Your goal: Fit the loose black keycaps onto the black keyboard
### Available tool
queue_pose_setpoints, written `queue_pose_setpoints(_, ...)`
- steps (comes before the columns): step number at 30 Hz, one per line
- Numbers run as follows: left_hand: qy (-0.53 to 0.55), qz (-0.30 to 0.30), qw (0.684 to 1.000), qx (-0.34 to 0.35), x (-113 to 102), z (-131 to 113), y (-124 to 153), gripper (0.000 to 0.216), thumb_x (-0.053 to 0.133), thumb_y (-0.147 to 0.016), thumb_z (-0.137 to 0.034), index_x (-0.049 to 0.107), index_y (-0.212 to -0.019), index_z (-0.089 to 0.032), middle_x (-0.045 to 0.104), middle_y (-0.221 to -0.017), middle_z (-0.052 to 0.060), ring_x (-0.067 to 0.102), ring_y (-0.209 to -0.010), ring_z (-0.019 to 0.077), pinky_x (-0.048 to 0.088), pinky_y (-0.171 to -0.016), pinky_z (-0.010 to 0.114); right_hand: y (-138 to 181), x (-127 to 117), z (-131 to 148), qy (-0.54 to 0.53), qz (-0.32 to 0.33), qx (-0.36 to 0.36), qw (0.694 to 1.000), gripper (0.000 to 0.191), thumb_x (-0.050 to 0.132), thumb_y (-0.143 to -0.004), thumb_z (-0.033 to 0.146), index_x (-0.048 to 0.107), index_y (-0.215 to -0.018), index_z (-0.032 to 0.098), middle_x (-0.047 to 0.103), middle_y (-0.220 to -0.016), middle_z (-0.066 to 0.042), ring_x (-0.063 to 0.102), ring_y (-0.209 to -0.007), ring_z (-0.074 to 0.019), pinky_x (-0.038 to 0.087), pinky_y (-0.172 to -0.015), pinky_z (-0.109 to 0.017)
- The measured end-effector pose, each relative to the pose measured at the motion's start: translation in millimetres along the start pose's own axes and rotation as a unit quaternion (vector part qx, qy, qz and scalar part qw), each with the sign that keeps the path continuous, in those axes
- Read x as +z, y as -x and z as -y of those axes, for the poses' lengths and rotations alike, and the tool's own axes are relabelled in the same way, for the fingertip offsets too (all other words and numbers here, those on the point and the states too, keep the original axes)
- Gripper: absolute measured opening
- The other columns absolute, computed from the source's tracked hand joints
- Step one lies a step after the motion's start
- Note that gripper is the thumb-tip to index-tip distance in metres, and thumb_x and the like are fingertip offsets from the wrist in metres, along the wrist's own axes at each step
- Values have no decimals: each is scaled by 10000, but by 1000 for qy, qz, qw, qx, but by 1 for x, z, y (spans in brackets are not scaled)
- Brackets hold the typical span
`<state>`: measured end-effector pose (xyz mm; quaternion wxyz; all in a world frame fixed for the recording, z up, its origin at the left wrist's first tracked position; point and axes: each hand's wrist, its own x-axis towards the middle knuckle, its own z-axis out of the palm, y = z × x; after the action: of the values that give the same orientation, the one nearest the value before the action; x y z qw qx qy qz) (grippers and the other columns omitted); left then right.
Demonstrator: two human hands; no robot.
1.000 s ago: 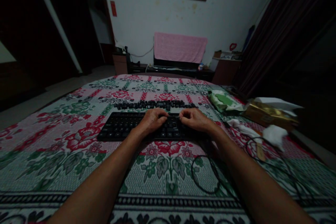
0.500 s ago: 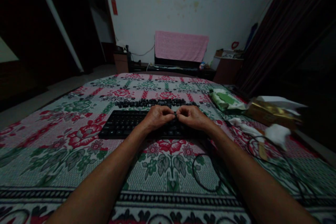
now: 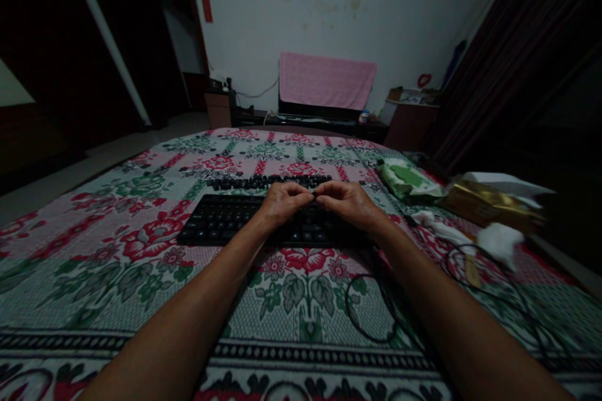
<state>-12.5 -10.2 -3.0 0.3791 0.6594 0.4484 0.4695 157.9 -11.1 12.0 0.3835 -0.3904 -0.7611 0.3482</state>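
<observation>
A black keyboard (image 3: pixel 221 220) lies flat on the flowered cloth, its right half partly hidden under my hands. Over it, my left hand (image 3: pixel 286 202) and my right hand (image 3: pixel 347 202) meet fingertip to fingertip. Pinched between both sets of thumb and forefinger is a small black keycap (image 3: pixel 315 196), mostly covered by the fingers. Just behind the keyboard runs a line of loose black keycaps (image 3: pixel 244 183), several of them close together.
Along the right lie a green-and-white wipes pack (image 3: pixel 408 180), a gold tissue box (image 3: pixel 489 203), crumpled white tissue (image 3: pixel 501 243) and a flat wooden piece (image 3: pixel 471 270). A black cable (image 3: pixel 371 333) loops on the patterned cloth (image 3: pixel 155 241) near my right forearm.
Both hands have lifted slightly off the keyboard, and their fingertips now show the small black keycap between them. The view has tilted a little.
</observation>
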Motion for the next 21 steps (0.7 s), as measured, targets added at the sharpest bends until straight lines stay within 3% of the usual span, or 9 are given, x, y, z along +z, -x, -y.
queue_pose_setpoints(16, -112, 49, 992, 37, -1, 0, 4, 304, 500, -658, -366, 675, -786, -153, 635, -659, 1, 532, -586, 107, 370, -518, 191, 2, 3, -3, 86, 12, -30, 996, 199, 477, -709, 231, 617, -824, 149, 620, -768, -18, 551, -733, -126, 420, -680, -250)
queue_pose_setpoints(21, -78, 66, 995, -10, -2, -2, 5, 287, 507, -650, -343, 667, -764, -134, 593, -579, -7, 482, -510, 84, 332, -459, 182, 1, 8, -9, 72, -3, -25, 997, 197, 497, -704, 247, 601, -840, 148, 626, -802, -26, 556, -752, -125, 427, -694, -250)
